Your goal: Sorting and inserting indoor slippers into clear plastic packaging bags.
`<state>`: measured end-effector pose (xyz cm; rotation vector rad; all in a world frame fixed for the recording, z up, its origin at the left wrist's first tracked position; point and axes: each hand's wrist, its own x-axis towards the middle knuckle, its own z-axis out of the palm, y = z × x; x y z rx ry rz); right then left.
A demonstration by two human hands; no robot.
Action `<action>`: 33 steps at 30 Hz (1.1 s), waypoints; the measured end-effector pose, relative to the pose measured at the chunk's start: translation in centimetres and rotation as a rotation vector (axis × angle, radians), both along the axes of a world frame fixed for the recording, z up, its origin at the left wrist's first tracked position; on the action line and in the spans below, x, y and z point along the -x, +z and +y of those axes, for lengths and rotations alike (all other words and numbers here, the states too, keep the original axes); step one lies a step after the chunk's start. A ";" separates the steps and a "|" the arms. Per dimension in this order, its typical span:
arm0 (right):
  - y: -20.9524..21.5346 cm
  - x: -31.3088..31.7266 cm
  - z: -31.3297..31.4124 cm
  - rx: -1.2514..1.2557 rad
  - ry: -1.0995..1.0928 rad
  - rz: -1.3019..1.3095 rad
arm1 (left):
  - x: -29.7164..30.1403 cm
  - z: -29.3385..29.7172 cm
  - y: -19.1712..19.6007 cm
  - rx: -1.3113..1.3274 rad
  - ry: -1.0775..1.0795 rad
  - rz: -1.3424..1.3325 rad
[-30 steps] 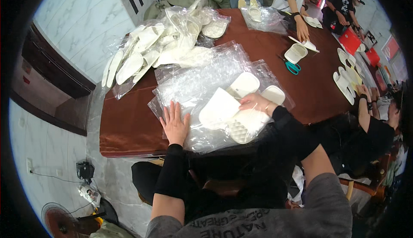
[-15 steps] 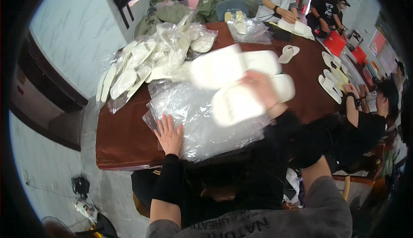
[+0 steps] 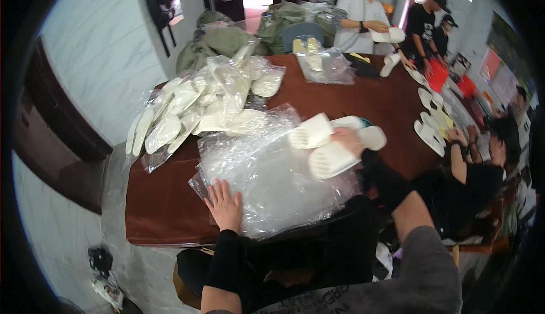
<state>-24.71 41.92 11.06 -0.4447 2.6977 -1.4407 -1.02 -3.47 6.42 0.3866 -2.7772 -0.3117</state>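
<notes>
My left hand [image 3: 225,205] lies flat, fingers spread, on the near left edge of a stack of clear plastic bags [image 3: 255,183]. In my right hand [image 3: 347,139] is a pair of white slippers [image 3: 335,159], gripped around the middle, over the right side of the stack. Their broad fronts point left and their soles, one with a bumpy texture, partly face up. Part of a round teal-rimmed thing [image 3: 363,122] shows behind the slippers; I cannot make out what it is.
Bagged white slippers [image 3: 198,95] are heaped at the table's far left. The brown-covered table [image 3: 164,206] also bears a bag with slippers [image 3: 323,67] at the back. Loose slippers [image 3: 431,121] lie along the right, where a co-worker in black [image 3: 477,166] sits. Other people stand behind.
My right hand has drawn the slippers slightly right and tilted them; they were blurred and higher before. My left hand stays on the bags. A co-worker at the back has lifted a white slipper.
</notes>
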 end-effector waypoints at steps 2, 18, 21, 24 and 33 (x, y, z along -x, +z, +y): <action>5.4 2.2 5.0 -0.171 -0.061 0.014 | 0.4 0.1 0.1 -0.001 -0.013 0.002; 10.9 18.6 -34.9 -0.216 0.233 0.654 | 2.4 -1.1 1.1 -0.064 -0.046 0.025; 15.1 23.9 -33.5 -0.088 0.068 0.493 | 2.9 -0.4 1.2 -0.092 -0.081 0.046; 21.9 19.9 -35.0 0.219 0.173 0.535 | 0.6 -2.8 0.5 -0.066 0.003 0.018; 38.5 11.0 -26.5 -0.131 0.410 0.589 | 0.3 -1.8 0.0 -0.060 -0.022 0.101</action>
